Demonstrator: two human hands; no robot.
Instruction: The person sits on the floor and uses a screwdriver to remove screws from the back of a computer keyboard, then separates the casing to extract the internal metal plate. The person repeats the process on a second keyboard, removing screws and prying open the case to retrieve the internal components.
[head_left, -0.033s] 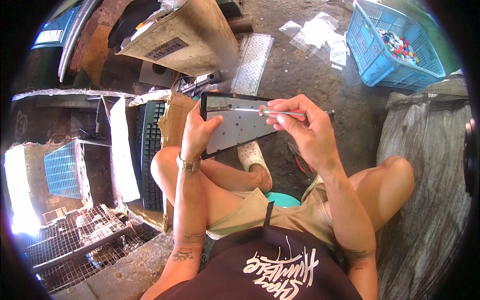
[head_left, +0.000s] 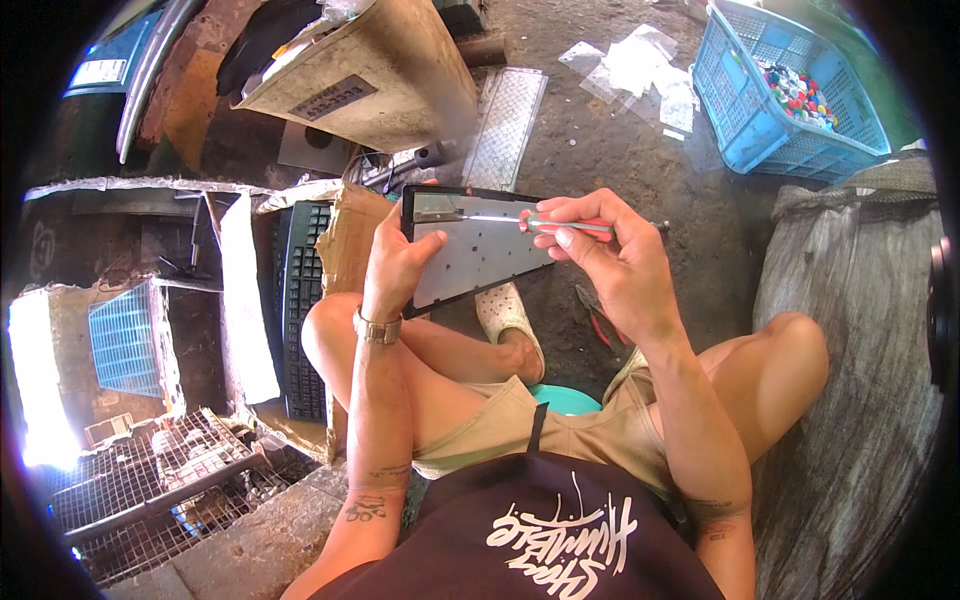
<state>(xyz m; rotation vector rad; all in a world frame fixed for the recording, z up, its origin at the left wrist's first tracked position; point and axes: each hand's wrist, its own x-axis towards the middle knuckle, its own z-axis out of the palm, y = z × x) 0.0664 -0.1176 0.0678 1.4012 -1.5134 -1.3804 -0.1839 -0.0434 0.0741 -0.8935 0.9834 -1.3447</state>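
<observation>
My left hand (head_left: 400,260) grips the left end of a flat panel (head_left: 480,260), grey metal with a black frame and small dark spots. Its thumb presses on the grey face. My right hand (head_left: 620,260) pinches a screwdriver (head_left: 575,227) with a red and clear handle. The bright shaft points left across the panel, toward a dark strip (head_left: 435,207) near the far left corner. Whether the tip touches the strip, I cannot tell.
Pliers (head_left: 600,328) with red handles lie on the ground beyond my right knee. A black keyboard (head_left: 305,310) stands in a cardboard box (head_left: 350,235) at left. A blue crate (head_left: 740,110) holds colourful caps. Nearby are a dirty bin (head_left: 400,90), plastic sheets (head_left: 640,75) and a woven sack (head_left: 850,380).
</observation>
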